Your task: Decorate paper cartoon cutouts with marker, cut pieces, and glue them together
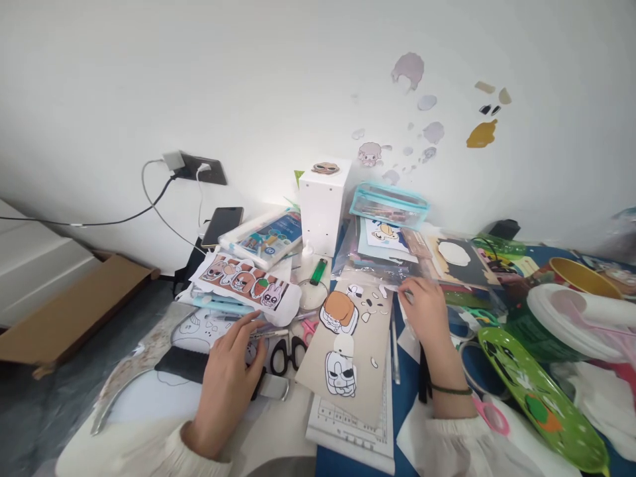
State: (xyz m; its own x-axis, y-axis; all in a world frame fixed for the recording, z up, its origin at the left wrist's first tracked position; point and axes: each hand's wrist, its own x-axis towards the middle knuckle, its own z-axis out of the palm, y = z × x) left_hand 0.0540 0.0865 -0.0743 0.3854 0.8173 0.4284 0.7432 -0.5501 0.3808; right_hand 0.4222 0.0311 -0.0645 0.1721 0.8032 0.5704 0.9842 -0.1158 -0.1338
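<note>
My left hand (229, 371) hovers over pens and black-handled scissors (287, 356), its thumb and fingers apart in a curve around a slim pen (268, 333). My right hand (426, 310) is at the right edge of a grey-beige card (313, 371), its fingers curled together; what they hold, if anything, is hidden. On that card lie a cut-out figure with an orange-brown bun shape (340, 309), a white cartoon figure (340, 375) and several small white and dark paper pieces. Below it shows a printed sheet (350, 430).
A strip of character cut-outs (243, 281) lies at left, beside a boxed set (268, 235) and phone (223, 226). A white box (322, 212) stands behind. At right are a green pencil case (541, 397), tape rolls, pink scissors (491, 417) and a lidded tub (546, 331).
</note>
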